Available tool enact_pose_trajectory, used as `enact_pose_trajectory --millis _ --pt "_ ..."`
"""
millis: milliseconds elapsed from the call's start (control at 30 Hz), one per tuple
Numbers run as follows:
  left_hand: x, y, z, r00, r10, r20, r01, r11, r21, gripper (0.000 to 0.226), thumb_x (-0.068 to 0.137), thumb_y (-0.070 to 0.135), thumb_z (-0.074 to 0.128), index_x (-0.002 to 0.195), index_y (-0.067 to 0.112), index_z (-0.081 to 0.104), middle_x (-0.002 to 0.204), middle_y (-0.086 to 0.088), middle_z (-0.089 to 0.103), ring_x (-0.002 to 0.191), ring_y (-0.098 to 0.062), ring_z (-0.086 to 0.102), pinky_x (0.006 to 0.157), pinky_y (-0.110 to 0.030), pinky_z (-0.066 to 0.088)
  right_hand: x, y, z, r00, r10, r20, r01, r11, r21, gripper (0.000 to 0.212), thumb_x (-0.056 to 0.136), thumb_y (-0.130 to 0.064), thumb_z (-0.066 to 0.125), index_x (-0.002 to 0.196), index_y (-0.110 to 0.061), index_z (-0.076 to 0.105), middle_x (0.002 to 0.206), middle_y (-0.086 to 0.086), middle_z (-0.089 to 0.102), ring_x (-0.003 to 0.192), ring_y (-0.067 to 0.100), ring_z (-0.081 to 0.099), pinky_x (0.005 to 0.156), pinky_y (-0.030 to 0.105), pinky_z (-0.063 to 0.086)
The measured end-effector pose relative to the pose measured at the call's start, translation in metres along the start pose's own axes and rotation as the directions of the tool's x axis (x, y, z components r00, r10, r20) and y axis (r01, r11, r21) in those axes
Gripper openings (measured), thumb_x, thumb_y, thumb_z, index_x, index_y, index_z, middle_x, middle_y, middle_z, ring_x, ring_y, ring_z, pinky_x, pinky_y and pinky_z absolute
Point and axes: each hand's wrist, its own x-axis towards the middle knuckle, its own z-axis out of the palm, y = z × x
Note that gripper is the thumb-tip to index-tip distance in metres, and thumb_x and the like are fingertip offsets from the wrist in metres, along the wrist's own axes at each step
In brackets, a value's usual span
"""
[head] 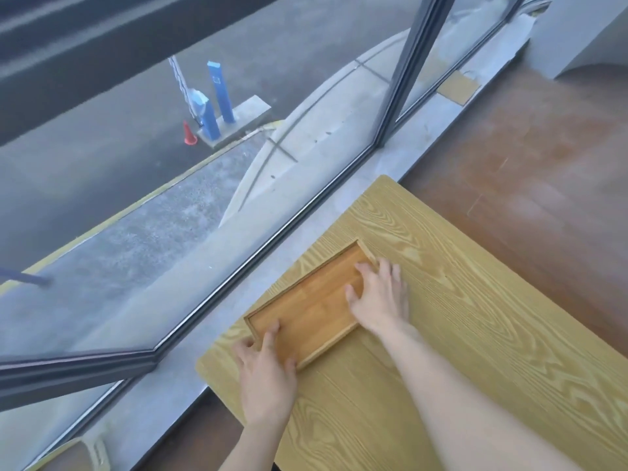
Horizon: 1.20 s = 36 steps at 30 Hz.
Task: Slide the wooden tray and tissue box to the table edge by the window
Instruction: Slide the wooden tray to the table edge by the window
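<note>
A shallow rectangular wooden tray [311,302] lies empty on the light wood-grain table [475,328], close to the table edge that runs along the window. My left hand [266,375] grips the tray's near-left corner, thumb on the outer rim and fingers inside. At the tray's right end my right hand [380,295] rests with fingers spread over the rim and floor. No tissue box shows in this view.
A grey stone sill [343,205] and a dark-framed floor-level window [238,277] run just beyond the table's left edge. Reddish-brown floor [530,158] lies past the table's far end. Outside are pavement, blue posts and a red cone.
</note>
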Motion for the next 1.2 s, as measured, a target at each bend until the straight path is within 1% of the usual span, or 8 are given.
enact_pose_trajectory --millis 133,233,333,433,500,633,767,1200 --pt "0.006 -0.001 0.006 0.999 -0.012 0.039 0.011 1.0 0.028 0.074 0.087 0.028 0.071 0.151 0.038 0.035 0.131 -0.009 0.024 0.099 -0.03 0.062 0.094 -0.04 0.05 0.023 -0.009 0.005 0.999 -0.025 0.039 0.024 0.999 0.024 0.057 0.091 -0.051 0.06 0.142 -0.025 0.054 0.153 0.014 0.041 0.135 0.034 0.036 0.109 0.05 0.039" --pt "0.009 -0.003 0.005 0.998 -0.011 0.055 0.008 0.998 0.059 0.077 0.087 0.032 0.071 0.152 0.041 0.03 0.126 -0.005 0.023 0.102 -0.026 0.059 0.088 -0.036 0.051 0.034 -0.012 0.009 0.995 -0.073 0.067 0.067 0.995 0.08 0.058 0.09 -0.052 0.062 0.142 -0.028 0.053 0.159 0.012 0.037 0.141 0.034 0.033 0.113 0.051 0.038" --pt "0.012 -0.007 0.001 1.0 0.003 0.031 -0.006 0.993 0.118 0.073 0.087 0.04 0.069 0.15 0.043 0.032 0.126 -0.003 0.027 0.111 -0.023 0.052 0.084 -0.034 0.052 0.032 -0.01 0.013 0.989 -0.103 0.111 0.082 0.981 0.175 0.061 0.092 -0.049 0.064 0.148 -0.03 0.047 0.167 0.008 0.025 0.153 0.029 0.02 0.121 0.052 0.03" --pt "0.018 -0.008 -0.004 0.985 0.153 -0.073 -0.134 0.966 0.219 0.066 0.081 0.049 0.071 0.142 0.04 0.046 0.122 -0.001 0.036 0.114 -0.022 0.047 0.095 -0.038 0.048 0.017 -0.003 0.018 0.983 -0.147 0.111 0.129 0.979 0.159 0.065 0.092 -0.051 0.062 0.151 -0.03 0.043 0.168 0.01 0.023 0.156 0.028 0.015 0.124 0.052 0.024" --pt "0.022 -0.005 -0.004 0.957 0.274 -0.097 -0.242 0.935 0.259 0.065 0.08 0.051 0.071 0.139 0.039 0.049 0.13 -0.001 0.04 0.122 -0.023 0.044 0.102 -0.041 0.044 0.004 0.001 0.02 0.974 -0.196 0.117 0.181 0.975 0.127 0.068 0.091 -0.055 0.063 0.151 -0.03 0.044 0.167 0.01 0.025 0.155 0.028 0.016 0.124 0.052 0.025" --pt "0.029 0.005 0.005 0.919 0.391 0.057 -0.39 0.875 0.288 0.073 0.083 0.058 0.064 0.148 0.039 0.037 0.16 -0.003 0.025 0.149 -0.027 0.021 0.121 -0.045 0.026 -0.015 0.013 0.026 0.944 -0.255 0.211 0.246 0.967 0.069 0.083 0.081 -0.068 0.066 0.153 -0.036 0.04 0.17 0.005 0.016 0.157 0.025 0.009 0.125 0.051 0.02" --pt "0.031 0.007 0.013 0.916 0.374 0.144 -0.4 0.866 0.3 0.078 0.089 0.061 0.055 0.156 0.04 0.021 0.169 0.001 0.005 0.155 -0.023 -0.006 0.125 -0.042 0.007 -0.017 0.02 0.029 0.93 -0.275 0.245 0.273 0.961 0.042 0.085 0.08 -0.066 0.069 0.154 -0.037 0.037 0.172 0.003 0.007 0.158 0.022 0.001 0.126 0.047 0.011" --pt "0.045 0.016 0.012 0.925 0.36 0.12 -0.38 0.879 0.288 0.076 0.088 0.057 0.06 0.153 0.042 0.024 0.167 0.004 0.009 0.155 -0.021 -0.004 0.125 -0.039 0.012 -0.001 0.008 0.032 0.935 -0.259 0.241 0.256 0.966 0.045 0.08 0.088 -0.051 0.071 0.156 -0.032 0.033 0.172 0.007 0.0 0.158 0.024 -0.007 0.128 0.049 0.015"
